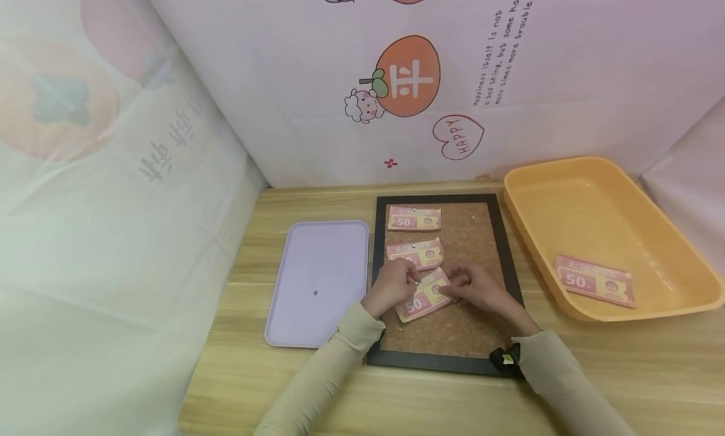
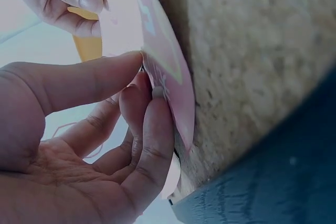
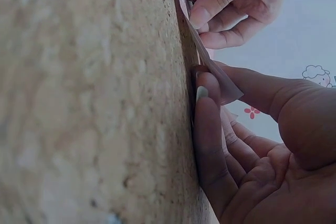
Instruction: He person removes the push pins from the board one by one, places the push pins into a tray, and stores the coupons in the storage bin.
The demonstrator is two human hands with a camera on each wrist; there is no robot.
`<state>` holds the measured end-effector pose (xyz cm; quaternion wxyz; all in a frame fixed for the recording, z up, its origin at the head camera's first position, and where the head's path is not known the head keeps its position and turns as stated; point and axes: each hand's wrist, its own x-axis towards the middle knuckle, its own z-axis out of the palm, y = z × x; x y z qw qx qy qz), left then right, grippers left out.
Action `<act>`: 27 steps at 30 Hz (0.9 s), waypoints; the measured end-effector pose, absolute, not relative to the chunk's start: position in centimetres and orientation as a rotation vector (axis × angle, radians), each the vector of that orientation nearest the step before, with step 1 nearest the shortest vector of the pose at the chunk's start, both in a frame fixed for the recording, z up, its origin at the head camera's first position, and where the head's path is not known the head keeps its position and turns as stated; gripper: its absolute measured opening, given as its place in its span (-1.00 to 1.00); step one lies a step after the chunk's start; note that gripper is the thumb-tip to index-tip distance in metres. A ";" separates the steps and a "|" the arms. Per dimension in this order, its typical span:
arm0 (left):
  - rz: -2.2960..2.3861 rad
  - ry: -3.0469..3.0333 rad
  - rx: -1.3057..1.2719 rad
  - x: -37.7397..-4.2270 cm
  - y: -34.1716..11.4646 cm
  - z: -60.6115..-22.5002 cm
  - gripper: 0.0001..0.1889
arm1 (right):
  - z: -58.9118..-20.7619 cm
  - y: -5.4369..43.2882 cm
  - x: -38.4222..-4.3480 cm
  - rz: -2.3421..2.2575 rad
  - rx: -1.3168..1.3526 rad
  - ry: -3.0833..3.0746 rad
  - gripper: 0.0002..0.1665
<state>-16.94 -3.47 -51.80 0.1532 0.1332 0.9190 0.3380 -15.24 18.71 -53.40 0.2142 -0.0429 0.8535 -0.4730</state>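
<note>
Held ticket point(image 1: 425, 302), printed 50, lies on the left half of the cork board point(image 1: 470, 234), between the 2 hands and in contact with each. Its long axis runs aslant, from a lower end near the board's left edge up to an end farther from the near edge. From the left hand point(image 1: 392, 288) it extends right and nearer; from the right hand point(image 1: 480, 288) it lies to the left.

Left hand: thumb and finger pinch a small shiny piece point(image 1: 417, 283), judged to be a pin, at the ticket's upper edge; a finger bears on the printed face. Right hand: grasps the ticket's right end, thumb on the face and fingertips behind it, between paper and cork. The right wrist view shows that end lifted off the cork.

Pose: the left forearm enters over the board's left edge, the right forearm over its right edge near the near right corner.

Along the left edge, 2 more tickets point(image 1: 404, 220) lie beyond the held one, the farthest by the far left corner.
</note>
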 end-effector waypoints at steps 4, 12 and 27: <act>0.976 2.640 0.371 -17.0 -3.4 -51.9 -0.85 | -53.5 18.8 -15.2 -1.296 -0.126 2.369 -0.47; 0.983 2.632 0.307 -17.2 -3.2 -51.7 -0.89 | -53.4 18.8 -15.4 -1.286 -0.128 2.370 -0.47; 0.978 2.657 0.299 -17.2 -3.1 -52.0 -0.90 | -53.8 18.9 -15.5 -1.271 -0.132 2.391 -0.46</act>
